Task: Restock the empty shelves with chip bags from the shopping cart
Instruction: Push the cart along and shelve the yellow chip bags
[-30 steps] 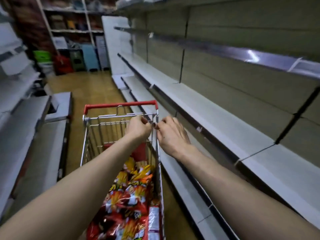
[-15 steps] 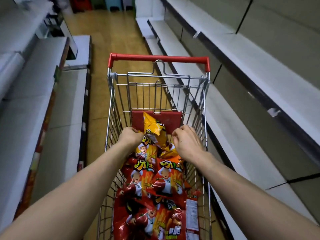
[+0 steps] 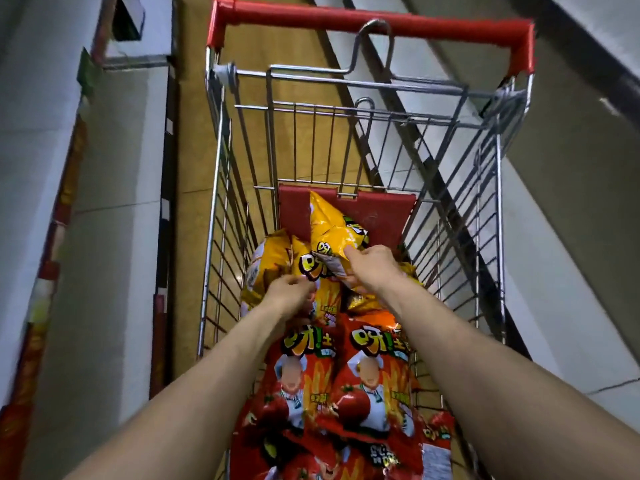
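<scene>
Both hands deep in shopping cart [image 3: 363,24]. Right hand [image 3: 372,268] pinches top yellow chip bag [image 3: 332,233] by its seam; left hand [image 3: 289,294] grips a 2nd yellow bag [image 3: 308,268] beneath. Lift by seams, clear wire sides, swing to shelf [image 3: 554,220].

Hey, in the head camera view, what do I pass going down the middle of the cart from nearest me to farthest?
red chip bags → left hand → right hand, holding a yellow chip bag → red plastic flap → red handle
</scene>
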